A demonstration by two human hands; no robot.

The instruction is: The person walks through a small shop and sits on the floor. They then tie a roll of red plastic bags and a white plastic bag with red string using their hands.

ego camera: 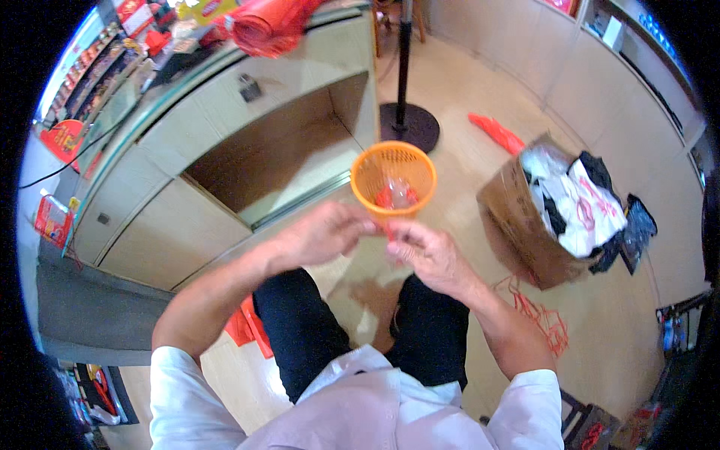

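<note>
My right hand (427, 256) pinches a small red strip (391, 233), perhaps plastic, between thumb and fingers. Close beside it, my left hand (326, 233) has its fingertips drawn together near the strip's upper end. Blur hides whether they grip it. Just beyond both hands is an orange plastic basket (430, 177) with a perforated wall. Crumpled red and clear plastic (398, 194) lies inside it. My hands overlap the basket's lower part, and I cannot tell whether they touch it.
A glass-topped cabinet (208, 132) with an open compartment stands on the left, red plastic bags (275, 28) on top. A black stand base (413, 126) is behind the basket. At right are a stuffed cardboard box (506, 211) and tangled red string (543, 320) on the floor.
</note>
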